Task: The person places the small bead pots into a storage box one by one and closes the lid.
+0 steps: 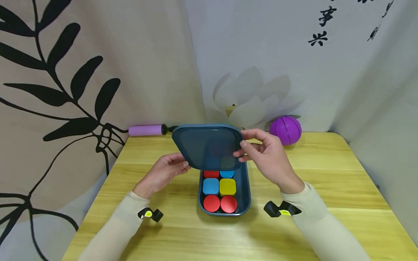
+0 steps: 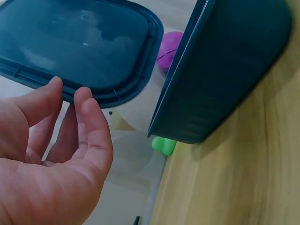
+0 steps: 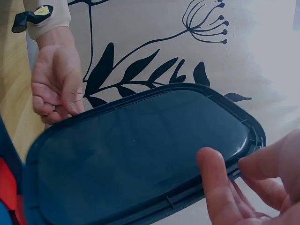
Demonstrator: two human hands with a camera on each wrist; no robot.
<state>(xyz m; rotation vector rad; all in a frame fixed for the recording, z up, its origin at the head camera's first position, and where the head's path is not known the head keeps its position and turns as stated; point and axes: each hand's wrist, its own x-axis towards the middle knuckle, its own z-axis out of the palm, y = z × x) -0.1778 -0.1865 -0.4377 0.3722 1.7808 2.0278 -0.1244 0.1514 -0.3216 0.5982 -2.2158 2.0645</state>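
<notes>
A dark blue plastic lid (image 1: 209, 148) is held tilted up over the far part of a matching oblong box (image 1: 243, 197). My left hand (image 1: 164, 172) pinches the lid's left edge between thumb and fingers, seen close in the left wrist view. At the opposite edge, the thumb and fingers of my right hand (image 1: 271, 157) grip the rim. Inside the box, two red round pieces (image 1: 211, 203) lie nearest me, with a blue rounded block (image 1: 210, 186) and a yellow block (image 1: 227, 187) behind them. Farther back, a red piece and a blue piece are partly hidden by the lid.
At the table's back edge, a purple ball (image 1: 286, 130) sits to the right and a purple-handled object (image 1: 147, 130) lies to the left, its end behind the lid. A small green object (image 2: 164, 146) shows past the box in the left wrist view. Patterned curtains hang behind.
</notes>
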